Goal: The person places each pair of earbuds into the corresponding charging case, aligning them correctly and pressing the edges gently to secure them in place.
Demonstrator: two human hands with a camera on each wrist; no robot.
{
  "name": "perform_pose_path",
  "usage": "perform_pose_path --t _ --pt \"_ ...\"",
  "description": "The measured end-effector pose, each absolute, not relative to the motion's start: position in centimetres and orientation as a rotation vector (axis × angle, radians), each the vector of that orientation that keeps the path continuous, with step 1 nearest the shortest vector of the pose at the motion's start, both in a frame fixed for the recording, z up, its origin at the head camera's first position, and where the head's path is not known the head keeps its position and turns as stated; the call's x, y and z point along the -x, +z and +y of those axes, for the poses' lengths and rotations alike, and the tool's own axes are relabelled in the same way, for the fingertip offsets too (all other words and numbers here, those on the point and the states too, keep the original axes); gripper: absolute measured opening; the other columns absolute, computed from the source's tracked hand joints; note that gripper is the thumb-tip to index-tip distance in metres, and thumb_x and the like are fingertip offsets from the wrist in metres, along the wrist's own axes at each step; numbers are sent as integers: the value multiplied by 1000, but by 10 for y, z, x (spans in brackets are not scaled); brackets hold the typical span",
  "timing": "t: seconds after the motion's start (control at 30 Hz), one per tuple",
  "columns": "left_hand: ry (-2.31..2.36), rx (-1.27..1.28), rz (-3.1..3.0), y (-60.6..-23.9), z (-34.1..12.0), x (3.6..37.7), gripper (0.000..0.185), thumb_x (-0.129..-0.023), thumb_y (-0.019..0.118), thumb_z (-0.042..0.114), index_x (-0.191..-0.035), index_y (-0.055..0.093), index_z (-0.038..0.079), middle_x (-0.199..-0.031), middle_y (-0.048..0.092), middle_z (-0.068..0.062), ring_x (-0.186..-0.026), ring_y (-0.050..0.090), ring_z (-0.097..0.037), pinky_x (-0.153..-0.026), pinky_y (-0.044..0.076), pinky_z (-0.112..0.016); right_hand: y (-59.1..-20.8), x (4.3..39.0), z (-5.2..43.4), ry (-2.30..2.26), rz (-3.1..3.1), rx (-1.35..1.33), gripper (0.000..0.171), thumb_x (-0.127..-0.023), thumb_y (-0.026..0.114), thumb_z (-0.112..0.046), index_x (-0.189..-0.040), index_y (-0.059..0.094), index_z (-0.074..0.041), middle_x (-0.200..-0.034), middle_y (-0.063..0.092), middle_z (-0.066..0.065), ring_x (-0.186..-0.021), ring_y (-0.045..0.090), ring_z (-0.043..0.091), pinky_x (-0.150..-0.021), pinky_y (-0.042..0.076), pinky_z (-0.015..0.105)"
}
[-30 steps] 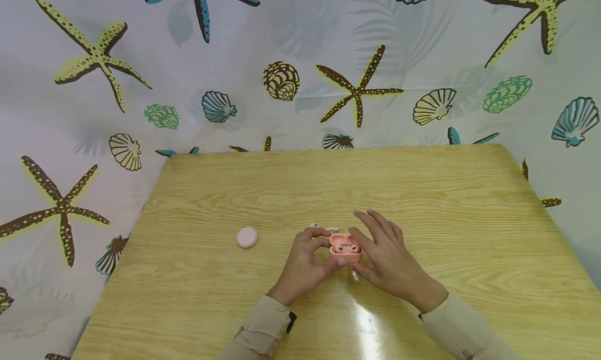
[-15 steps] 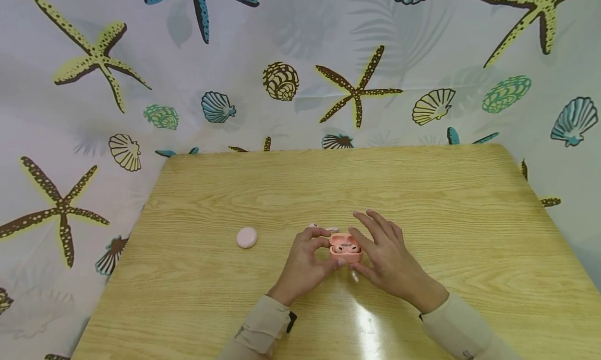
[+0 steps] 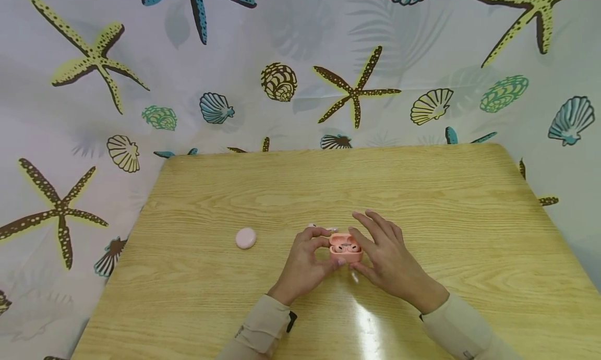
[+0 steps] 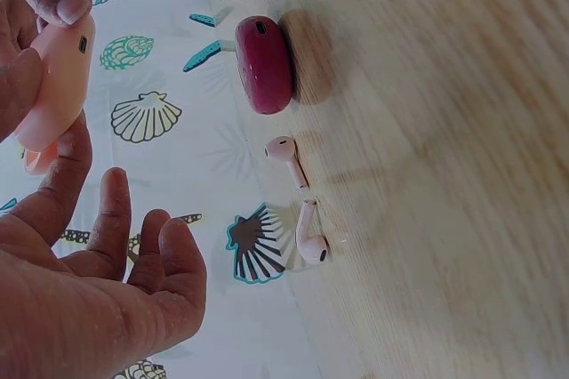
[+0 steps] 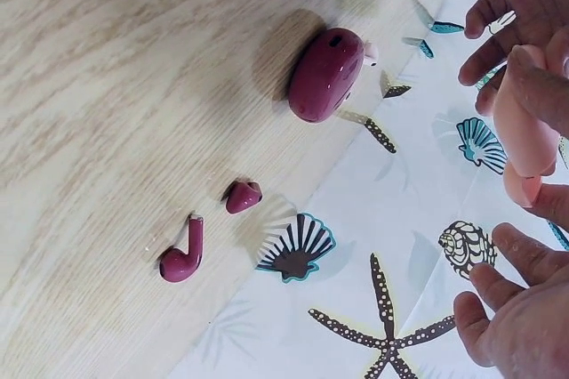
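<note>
You have a table of pale wood-grain laminate, smooth, with a glossy glare patch at the lower centre of the frame. The open earbud case at centre looks like matt pink plastic; the closed case left of centre is smooth and slightly shiny. The backdrop across the top is thin printed sheeting, faintly creased. Your sleeves are soft beige cloth.
</note>
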State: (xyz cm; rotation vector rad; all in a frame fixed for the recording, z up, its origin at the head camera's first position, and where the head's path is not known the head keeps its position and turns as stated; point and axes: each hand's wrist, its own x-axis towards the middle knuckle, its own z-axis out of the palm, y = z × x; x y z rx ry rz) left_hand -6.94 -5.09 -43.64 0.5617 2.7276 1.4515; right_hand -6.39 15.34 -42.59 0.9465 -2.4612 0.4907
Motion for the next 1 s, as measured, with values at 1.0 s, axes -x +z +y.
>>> perform_pose_path --t 1.0 --pt "1511 -491 2659 -434 -52 73 23 -76 78 15 -96 73 4 -118 61 -13 -117 50 -30 -98 40 -47 -427 61 151 567 -2353 -987 35 -94 58 -36 -106 63 -3 -131 54 19 -124 47 42 -91 40 54"
